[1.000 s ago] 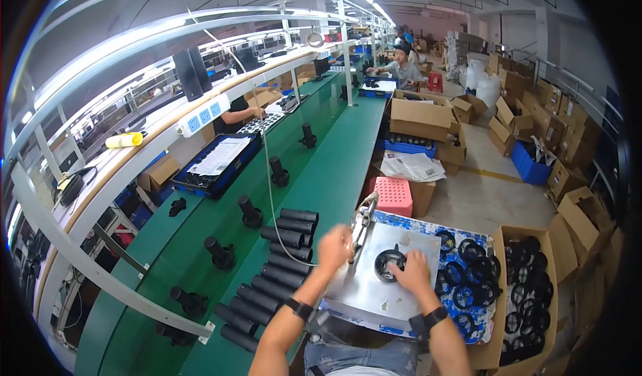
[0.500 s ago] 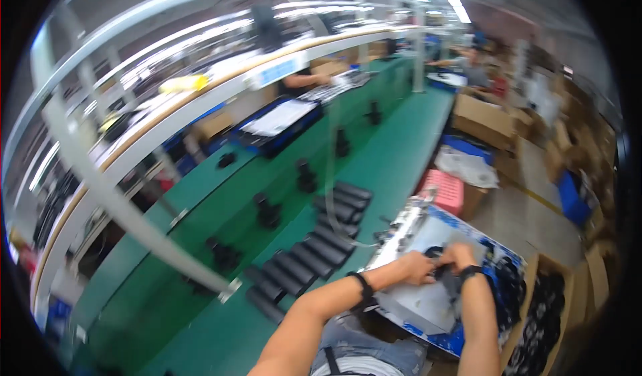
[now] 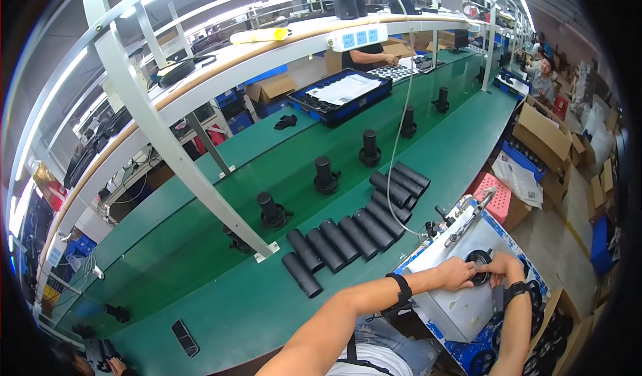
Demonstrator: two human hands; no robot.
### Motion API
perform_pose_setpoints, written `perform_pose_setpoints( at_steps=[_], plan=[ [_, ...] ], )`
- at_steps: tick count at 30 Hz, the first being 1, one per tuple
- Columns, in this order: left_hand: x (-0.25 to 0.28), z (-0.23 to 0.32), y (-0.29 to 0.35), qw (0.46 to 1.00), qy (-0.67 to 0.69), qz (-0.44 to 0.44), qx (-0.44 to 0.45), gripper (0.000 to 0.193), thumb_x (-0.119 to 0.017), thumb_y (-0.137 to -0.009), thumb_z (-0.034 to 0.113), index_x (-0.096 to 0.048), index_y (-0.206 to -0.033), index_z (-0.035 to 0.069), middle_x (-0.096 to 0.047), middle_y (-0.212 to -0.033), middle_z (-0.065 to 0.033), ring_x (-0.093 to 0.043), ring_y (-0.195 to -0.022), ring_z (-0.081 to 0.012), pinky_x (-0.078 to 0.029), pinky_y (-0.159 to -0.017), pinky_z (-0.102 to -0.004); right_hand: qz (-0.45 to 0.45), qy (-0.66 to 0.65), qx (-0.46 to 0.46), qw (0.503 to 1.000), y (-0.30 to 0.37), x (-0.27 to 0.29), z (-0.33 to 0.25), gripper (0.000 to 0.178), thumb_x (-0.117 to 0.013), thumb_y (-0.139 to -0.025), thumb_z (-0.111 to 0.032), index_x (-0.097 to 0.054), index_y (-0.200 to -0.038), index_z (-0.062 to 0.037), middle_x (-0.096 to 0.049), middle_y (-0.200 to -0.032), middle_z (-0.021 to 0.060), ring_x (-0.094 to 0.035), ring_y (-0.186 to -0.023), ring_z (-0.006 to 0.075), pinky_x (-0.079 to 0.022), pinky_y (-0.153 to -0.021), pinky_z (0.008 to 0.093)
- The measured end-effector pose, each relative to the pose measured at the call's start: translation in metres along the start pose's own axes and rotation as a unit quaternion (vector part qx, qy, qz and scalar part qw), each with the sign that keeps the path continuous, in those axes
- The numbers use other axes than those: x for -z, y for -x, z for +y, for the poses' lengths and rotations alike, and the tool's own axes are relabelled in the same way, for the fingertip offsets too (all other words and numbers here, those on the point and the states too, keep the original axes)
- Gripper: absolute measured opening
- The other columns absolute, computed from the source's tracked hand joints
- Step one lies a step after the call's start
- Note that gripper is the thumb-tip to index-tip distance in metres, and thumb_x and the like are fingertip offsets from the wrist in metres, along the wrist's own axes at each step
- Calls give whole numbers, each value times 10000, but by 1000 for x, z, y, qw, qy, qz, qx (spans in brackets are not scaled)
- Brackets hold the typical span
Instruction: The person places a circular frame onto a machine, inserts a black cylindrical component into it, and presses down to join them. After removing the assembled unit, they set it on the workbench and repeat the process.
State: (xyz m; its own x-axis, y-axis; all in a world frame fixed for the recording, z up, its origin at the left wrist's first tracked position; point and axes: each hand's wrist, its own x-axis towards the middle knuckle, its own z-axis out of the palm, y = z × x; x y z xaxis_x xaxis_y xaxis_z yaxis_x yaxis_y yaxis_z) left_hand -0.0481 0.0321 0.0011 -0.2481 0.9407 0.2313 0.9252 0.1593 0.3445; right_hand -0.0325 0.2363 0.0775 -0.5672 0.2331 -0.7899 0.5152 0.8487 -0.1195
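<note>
A round black ring-shaped part (image 3: 479, 258) sits on the metal top of a small fixture (image 3: 451, 309) at the lower right. My left hand (image 3: 457, 274) grips its left side with the fingers bent and closed. On the opposite side my right hand (image 3: 503, 267) is closed on the same part, thumb and fingers at its rim. The fingers partly cover the part, so its details are hidden. A metal clamp rod (image 3: 471, 220) with a thin hose fitting lies along the fixture's far edge.
Several black tubes (image 3: 340, 241) lie in a row on the green bench (image 3: 234, 329). Black flanged cylinders (image 3: 324, 175) stand along the sunken strip. A slanted metal post (image 3: 180, 162) rises at left. A pink basket (image 3: 493, 195) and cardboard boxes (image 3: 545, 135) stand right. Co-workers sit farther off.
My view has turned left, so the bench and fixture sit farther right and look sharper. Both hands stay at the black ring-shaped part, which now shows more clearly on the metal top.
</note>
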Motion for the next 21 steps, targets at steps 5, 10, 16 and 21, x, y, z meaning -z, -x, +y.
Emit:
perform_pose_setpoints(
  at_steps=[5, 10, 16, 21],
  plan=[
    [16, 26, 54, 954, 150, 255, 49, 369, -583, -891, 189, -502, -1237, 91, -501, -1268, -142, -642, -741, -327, -519, -676, -412, 92, 46, 36, 994, 41, 64, 34, 408, -671, -827, -398, -721, -946, -12, -729, -866, 127, -718, -743, 228, -573, -726, 351],
    [25, 35, 145, 926, 233, 239, 174, 184, -561, -922, 148, -637, -1050, 39, -662, -962, -117, -666, -778, -267, -523, -716, -346, 460, 75, 90, 880, 136, 177, 17, 564, -586, -821, -201, -452, -1344, -35, -673, -920, 203, -672, -803, 274, -542, -755, 366],
    [41, 17, 244, 850, 157, 321, 387, 174, -583, -896, 182, -668, -978, 54, -685, -795, -141, -670, -630, -245, -514, -586, -344, 516, -76, 55, 851, 200, 202, -15, 539, -574, -786, -104, -502, -1306, 15, -656, -789, 185, -636, -625, 251, -531, -581, 362],
    [48, 25, 283, 811, 171, 335, 449, 179, -572, -911, 180, -671, -994, 56, -694, -780, -130, -671, -624, -208, -502, -575, -330, 373, -52, 146, 915, 115, 134, -15, 254, -547, -824, -150, -646, -663, 18, -647, -557, 114, -660, -495, 196, -567, -565, 346]
  ],
)
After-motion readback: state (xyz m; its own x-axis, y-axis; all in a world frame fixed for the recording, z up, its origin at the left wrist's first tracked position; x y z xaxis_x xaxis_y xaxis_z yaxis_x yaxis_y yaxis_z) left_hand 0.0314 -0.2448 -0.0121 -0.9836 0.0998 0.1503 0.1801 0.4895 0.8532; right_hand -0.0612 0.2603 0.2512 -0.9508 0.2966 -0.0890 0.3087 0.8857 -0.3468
